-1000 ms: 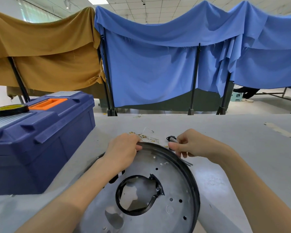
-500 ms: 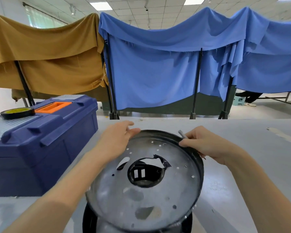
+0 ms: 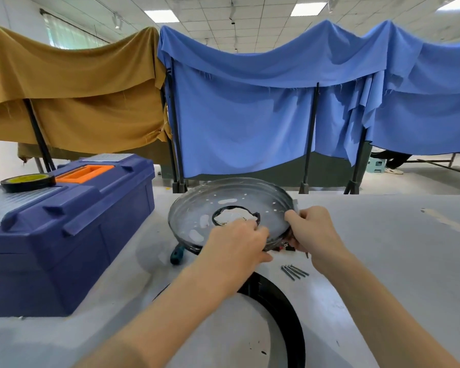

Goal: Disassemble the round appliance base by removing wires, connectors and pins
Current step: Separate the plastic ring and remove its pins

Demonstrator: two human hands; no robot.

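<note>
The round appliance base (image 3: 190, 212), a shallow grey metal pan with a dark rim, is held by both hands above the middle of the grey table (image 3: 388, 261), toward its far edge. It is tilted, with the far rim higher than the near rim. In its centre there is a large hole with a rough black border, and small holes are scattered around it.

The left hand (image 3: 237, 243) has its fingers curled over the near rim of the base. The right hand (image 3: 314, 232) grips the right rim, with the thumb laid on the inner side and the other fingers under it. Just below this hand, under the rim, a few small dark parts (image 3: 286, 247) are visible, but I cannot tell what they are.

Some long thin metal screws (image 3: 294, 270) lie together on the table, near the right wrist. A screwdriver with a teal handle (image 3: 176, 254) lies under the left side of the base. Closer to the near edge, a black ring (image 3: 287, 309) lies flat under the left forearm.

At the left edge of the table stands a dark blue toolbox (image 3: 64, 224) with an orange handle (image 3: 84, 172), and a roll of black tape (image 3: 27, 181) rests on its lid. Behind the table hang a blue cloth (image 3: 250, 115) and a mustard cloth (image 3: 72, 88).
</note>
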